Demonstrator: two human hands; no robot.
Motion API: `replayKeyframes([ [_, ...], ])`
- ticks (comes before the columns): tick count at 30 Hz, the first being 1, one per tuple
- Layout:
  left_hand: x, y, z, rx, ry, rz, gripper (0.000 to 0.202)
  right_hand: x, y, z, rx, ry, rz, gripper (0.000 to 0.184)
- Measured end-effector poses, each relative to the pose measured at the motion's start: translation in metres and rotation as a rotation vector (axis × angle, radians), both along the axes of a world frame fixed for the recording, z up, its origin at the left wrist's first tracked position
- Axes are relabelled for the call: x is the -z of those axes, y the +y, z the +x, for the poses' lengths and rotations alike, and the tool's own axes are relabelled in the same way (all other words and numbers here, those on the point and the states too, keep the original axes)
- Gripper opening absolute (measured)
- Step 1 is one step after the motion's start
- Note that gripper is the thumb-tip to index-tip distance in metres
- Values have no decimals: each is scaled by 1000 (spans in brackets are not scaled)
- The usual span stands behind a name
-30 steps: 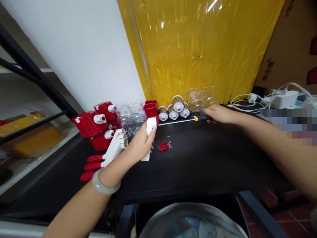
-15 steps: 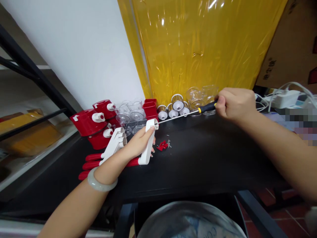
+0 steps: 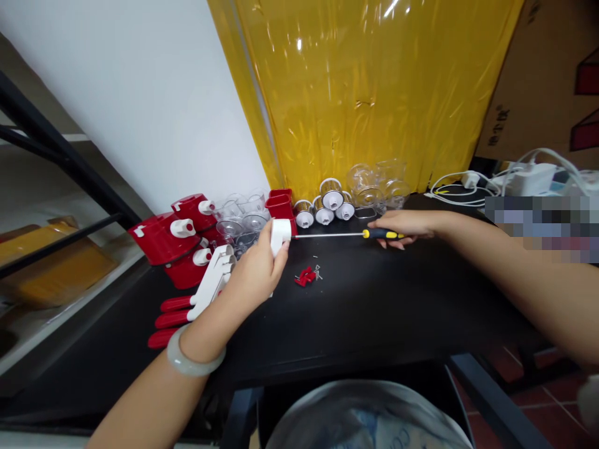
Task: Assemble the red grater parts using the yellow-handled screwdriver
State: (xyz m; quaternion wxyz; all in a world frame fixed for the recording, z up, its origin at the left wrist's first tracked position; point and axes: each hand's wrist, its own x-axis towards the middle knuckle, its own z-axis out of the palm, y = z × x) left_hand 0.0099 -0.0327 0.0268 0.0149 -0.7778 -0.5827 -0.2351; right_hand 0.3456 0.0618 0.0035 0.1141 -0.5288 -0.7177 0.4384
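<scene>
My left hand [image 3: 255,274] is closed around a white plastic handle piece [image 3: 279,234], holding it upright on the black table [image 3: 374,312]. My right hand [image 3: 405,224] grips the black-and-yellow handle of a long screwdriver [image 3: 337,235]. The shaft lies nearly level and its tip meets the top of the white piece. Small red clips and loose screws [image 3: 307,275] lie on the table just right of my left hand.
Red housings with white knobs [image 3: 175,240], white-and-red handles [image 3: 196,293], clear cups [image 3: 243,215], metal-mesh drums [image 3: 327,206] and clear lids [image 3: 379,184] line the back of the table. A yellow plastic sheet hangs behind. White cables and a charger [image 3: 519,181] sit at right.
My right hand dropped from a raised position back to table height, levelling the screwdriver. My left hand turned the white piece more upright, its lower end now hidden by my hand.
</scene>
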Motion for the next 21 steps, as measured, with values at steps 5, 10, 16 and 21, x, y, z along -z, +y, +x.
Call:
replayKeyframes([
  [5, 1, 4, -4, 17, -77, -7, 56, 3, -4, -8, -58, -86, 155, 62],
  [10, 6, 12, -10, 54, -145, -35, 48, 0, -4, -12, 58, -197, 536, 60],
  [16, 6, 14, -7, 74, -372, -214, 34, -4, -16, -15, 252, -450, 1069, 47],
  [21, 8, 17, -6, 36, -617, -402, 37, -12, -31, -16, 336, -459, 1311, 35],
])
